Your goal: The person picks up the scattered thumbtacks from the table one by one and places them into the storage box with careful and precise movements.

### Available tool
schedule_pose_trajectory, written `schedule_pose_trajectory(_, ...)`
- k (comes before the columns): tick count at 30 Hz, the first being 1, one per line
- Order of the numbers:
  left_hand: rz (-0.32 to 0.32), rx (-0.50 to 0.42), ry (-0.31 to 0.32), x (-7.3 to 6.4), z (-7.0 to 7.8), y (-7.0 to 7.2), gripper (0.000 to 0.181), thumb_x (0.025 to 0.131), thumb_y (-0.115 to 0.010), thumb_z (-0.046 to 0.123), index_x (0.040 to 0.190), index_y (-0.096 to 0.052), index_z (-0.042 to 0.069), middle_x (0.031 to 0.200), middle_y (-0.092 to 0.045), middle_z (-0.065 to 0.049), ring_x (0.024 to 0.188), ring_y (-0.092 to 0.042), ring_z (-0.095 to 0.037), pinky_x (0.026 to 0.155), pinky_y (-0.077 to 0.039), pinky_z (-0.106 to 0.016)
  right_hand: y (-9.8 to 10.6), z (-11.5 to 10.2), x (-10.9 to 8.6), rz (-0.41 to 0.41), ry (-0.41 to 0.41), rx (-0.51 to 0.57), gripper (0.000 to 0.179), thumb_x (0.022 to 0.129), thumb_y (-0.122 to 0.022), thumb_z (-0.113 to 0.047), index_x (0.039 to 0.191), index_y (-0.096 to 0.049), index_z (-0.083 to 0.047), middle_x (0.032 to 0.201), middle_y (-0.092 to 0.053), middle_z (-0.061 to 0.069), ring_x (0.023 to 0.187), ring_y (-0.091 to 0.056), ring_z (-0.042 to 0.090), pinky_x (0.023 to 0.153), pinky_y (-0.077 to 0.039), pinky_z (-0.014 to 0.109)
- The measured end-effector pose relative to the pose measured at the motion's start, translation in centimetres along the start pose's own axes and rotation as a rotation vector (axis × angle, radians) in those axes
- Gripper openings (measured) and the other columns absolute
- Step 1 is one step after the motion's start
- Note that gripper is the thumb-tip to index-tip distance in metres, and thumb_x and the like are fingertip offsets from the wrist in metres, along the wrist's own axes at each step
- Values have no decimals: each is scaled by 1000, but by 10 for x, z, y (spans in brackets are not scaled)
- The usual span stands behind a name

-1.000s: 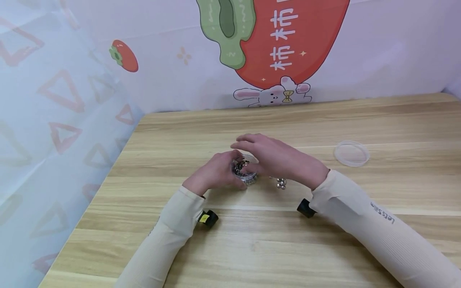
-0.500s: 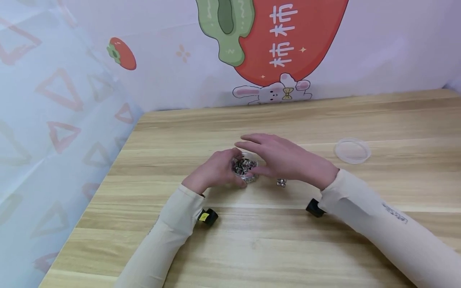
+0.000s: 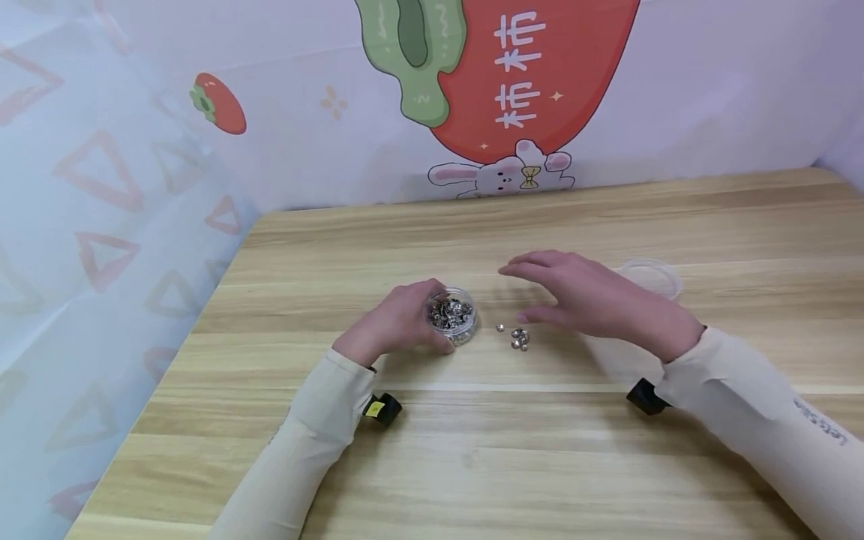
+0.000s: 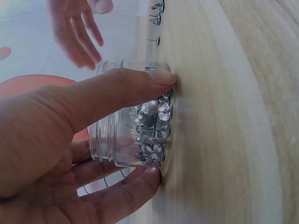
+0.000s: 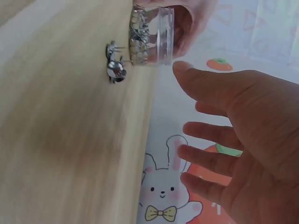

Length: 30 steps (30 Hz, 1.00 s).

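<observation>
My left hand (image 3: 403, 321) grips a small clear plastic jar (image 3: 466, 330), thumb on the near side and fingers round the far side. The jar stands upright and without a lid on the table. Silver thumbtacks (image 4: 152, 123) fill its lower part in the left wrist view. Just right of the jar lies a small cluster of loose thumbtacks (image 3: 519, 340), with a single one (image 3: 500, 328) a little apart. Above and right of these, my right hand (image 3: 587, 304) hovers with fingers spread and nothing between them; its empty palm (image 5: 261, 140) shows in the right wrist view.
A clear round lid (image 3: 653, 276) lies on the wooden table (image 3: 432, 465), partly behind the right hand. A printed cloth (image 3: 290, 150) hangs along the table's back edge. Another patterned cloth (image 3: 115, 315) covers the left side.
My right hand has pulled away from the jar's mouth to the right, uncovering the loose thumbtacks and partly covering the lid. The left hand still holds the jar in place.
</observation>
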<state>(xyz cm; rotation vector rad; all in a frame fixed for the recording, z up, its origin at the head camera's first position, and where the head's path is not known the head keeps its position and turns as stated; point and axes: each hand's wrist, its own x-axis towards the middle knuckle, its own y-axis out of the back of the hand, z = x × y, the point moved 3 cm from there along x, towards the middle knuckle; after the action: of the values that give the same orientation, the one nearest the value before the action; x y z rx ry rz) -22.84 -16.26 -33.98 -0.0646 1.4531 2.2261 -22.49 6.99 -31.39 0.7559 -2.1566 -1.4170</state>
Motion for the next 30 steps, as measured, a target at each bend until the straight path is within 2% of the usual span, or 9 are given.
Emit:
schedule_pose_trajectory(3,1,-2,-4,0,0,0,79,67,-88,27,133,-51,7,134,-59,-8,120,-56,-27,104,-45,-40,-7,-2,2,5,48,-19,39,81,-78,-20,118,-69,-11,117,-69,6,107,-66,24,94,-53,45)
schedule_pose_trajectory(6,0,-3,-9,1,1,0,79,67,-88,27,133,-50,7,134,-59,-9,120,-56,-27,105,-44,-40,-16,-3,3,8,95,-36,19,82,-76,-14,101,-76,-10,99,-73,2,90,-69,17,84,-57,39)
schedule_pose_trajectory(9,-4,-7,-8,1,2,0,79,67,-88,26,134,-50,7,135,-59,-8,121,-55,-27,105,-44,-40,-25,-3,4,3,132,-47,8,82,-76,-11,89,-77,-12,89,-72,-3,80,-65,9,77,-56,32)
schedule_pose_trajectory(12,-6,-7,-5,1,3,0,79,67,-88,26,133,-50,7,134,-59,-9,120,-55,-27,105,-44,-40,-29,-2,3,6,163,-52,6,81,-76,-8,83,-76,-14,82,-69,-5,75,-62,6,72,-54,30)
schedule_pose_trajectory(21,1,3,-4,0,2,0,78,67,-88,26,133,-51,7,133,-60,-9,120,-56,-26,105,-44,-39,-27,-4,4,27,163,-60,7,80,-77,-7,82,-76,-13,79,-68,-5,73,-61,6,70,-54,29)
schedule_pose_trajectory(26,6,3,-5,-1,1,0,78,66,-88,27,133,-51,7,132,-60,-8,119,-56,-26,104,-44,-39,-4,-5,2,95,114,-61,9,80,-76,-6,88,-77,-11,86,-72,-1,80,-66,13,76,-56,34)
schedule_pose_trajectory(30,7,4,-1,-1,1,1,78,67,-88,28,132,-51,8,133,-60,-8,120,-56,-26,105,-44,-40,13,-7,0,135,78,-67,12,80,-78,-7,90,-77,-12,88,-72,-1,81,-66,15,76,-56,37)
